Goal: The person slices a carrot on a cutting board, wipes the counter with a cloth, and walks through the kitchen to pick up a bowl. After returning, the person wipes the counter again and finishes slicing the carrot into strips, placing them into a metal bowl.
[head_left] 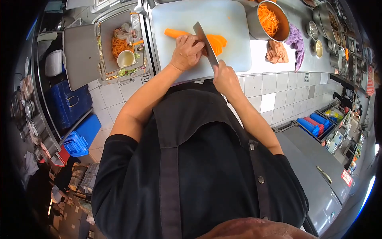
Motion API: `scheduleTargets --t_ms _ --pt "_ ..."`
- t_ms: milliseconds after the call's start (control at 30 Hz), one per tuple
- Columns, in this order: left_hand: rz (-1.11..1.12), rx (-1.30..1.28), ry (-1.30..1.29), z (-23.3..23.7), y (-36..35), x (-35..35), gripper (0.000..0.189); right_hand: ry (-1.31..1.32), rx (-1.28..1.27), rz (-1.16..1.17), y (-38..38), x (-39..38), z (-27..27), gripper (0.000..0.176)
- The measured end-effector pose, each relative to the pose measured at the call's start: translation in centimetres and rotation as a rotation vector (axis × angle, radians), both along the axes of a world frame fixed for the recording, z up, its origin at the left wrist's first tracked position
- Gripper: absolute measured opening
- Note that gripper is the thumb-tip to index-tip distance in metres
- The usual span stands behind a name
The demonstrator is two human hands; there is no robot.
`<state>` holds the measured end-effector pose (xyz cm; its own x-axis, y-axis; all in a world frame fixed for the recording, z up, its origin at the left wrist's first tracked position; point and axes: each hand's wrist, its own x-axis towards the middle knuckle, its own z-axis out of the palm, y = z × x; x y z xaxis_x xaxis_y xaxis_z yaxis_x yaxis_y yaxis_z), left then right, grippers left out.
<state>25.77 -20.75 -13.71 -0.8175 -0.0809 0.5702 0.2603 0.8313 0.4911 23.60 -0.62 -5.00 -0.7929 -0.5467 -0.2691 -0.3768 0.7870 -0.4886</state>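
A white cutting board (191, 18) lies on the counter in front of me. My left hand (187, 51) is on it with curled fingers, holding down a carrot that is mostly hidden beneath them. My right hand (227, 81) is wrapped round the handle of a broad-bladed kitchen knife (205, 42), its blade right beside my left fingertips. Thin carrot slices (217, 43) lie overlapping on the far side of the blade. A peeled length of carrot (175, 33) shows just beyond my left knuckles.
Right of the board stands a metal pot (256, 24) of shredded carrot, with a brown cloth (277, 52) and a purple cloth (295, 42) nearby. Metal bowls (312, 30) sit farther right. On the left, an open bin (104, 47) holds scraps and a cup (126, 59).
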Motion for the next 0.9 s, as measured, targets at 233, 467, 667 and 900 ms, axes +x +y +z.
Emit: scheduleTargets --t_ms 233,467,667,900 --pt "0.003 0.037 0.055 -0.3 0.1 -0.2 0.02 0.004 -0.037 -0.03 -0.1 -1.4 -2.7 0.025" --pt "0.024 0.01 0.018 -0.1 0.2 0.0 0.023 -0.004 -0.025 -0.036 1.7 1.0 4.0 0.023" --pt "0.032 0.0 0.008 -0.3 0.2 0.0 0.025 -0.048 0.087 -0.04 3.6 2.6 6.1 0.022" --pt "0.021 -0.007 0.008 -0.1 0.2 0.1 0.021 0.034 -0.045 -0.025 0.0 0.3 -0.6 0.026"
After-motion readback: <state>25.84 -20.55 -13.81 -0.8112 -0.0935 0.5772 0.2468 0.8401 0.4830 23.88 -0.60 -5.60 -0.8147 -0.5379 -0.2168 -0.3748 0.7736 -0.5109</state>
